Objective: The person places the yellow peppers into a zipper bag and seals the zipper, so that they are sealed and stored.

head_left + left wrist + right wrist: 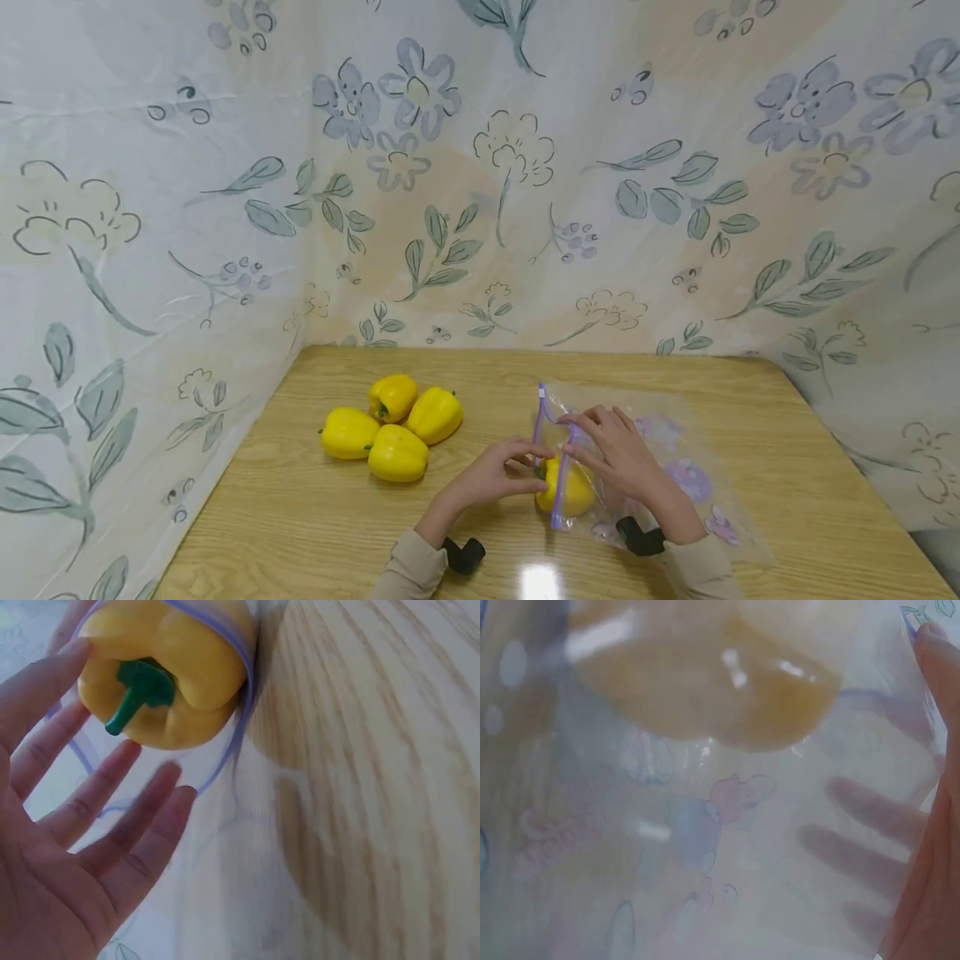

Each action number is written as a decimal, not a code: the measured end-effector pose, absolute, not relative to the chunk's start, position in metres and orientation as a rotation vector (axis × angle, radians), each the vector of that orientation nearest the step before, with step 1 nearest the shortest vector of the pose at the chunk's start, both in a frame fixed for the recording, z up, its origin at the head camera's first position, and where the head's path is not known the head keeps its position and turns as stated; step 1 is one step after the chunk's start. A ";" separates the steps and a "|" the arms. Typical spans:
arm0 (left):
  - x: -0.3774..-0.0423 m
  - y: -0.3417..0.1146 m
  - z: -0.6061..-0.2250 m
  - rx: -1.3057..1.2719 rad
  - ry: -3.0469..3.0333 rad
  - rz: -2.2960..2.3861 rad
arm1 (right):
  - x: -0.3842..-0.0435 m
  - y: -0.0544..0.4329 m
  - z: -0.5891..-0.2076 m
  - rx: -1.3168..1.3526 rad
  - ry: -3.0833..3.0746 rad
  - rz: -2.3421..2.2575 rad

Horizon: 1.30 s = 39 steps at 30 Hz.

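A yellow bell pepper (573,490) lies on its side within the mouth of a clear zip bag (637,500), its green stem (142,690) facing out of the opening. My left hand (498,472) is at the mouth with fingers spread and mostly straight; some fingertips touch or nearly touch the pepper's stem end. My right hand (618,454) holds the bag's upper side near the purple zip rim (561,487). In the right wrist view, blurred fingers show through the plastic, and the pepper's rounded bottom (705,712) is seen through it.
Several more yellow bell peppers (397,454) sit grouped on the wooden table (300,533) left of my hands. The bag's printed closed end stretches to the right. Floral cloth (480,208) hangs behind the table and along its sides.
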<state>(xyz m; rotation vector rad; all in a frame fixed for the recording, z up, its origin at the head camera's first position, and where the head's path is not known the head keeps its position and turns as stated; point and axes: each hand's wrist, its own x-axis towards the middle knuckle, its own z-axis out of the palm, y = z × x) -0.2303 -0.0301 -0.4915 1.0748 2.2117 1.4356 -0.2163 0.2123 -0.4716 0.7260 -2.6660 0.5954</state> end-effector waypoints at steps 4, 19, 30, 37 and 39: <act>-0.229 -0.031 -0.492 1.086 2.197 1.463 | -0.217 0.211 -0.471 0.720 -2.673 0.589; -0.229 -0.022 -0.499 1.064 2.090 1.562 | -0.216 0.212 -0.470 0.699 -2.675 0.588; -0.225 -0.016 -0.505 1.049 1.990 1.610 | -0.218 0.213 -0.472 0.702 -2.657 0.588; -0.223 -0.013 -0.504 1.054 2.012 1.535 | -0.217 0.214 -0.472 0.704 -2.651 0.596; -0.222 -0.012 -0.503 1.073 2.018 1.502 | -0.217 0.214 -0.472 0.705 -2.648 0.600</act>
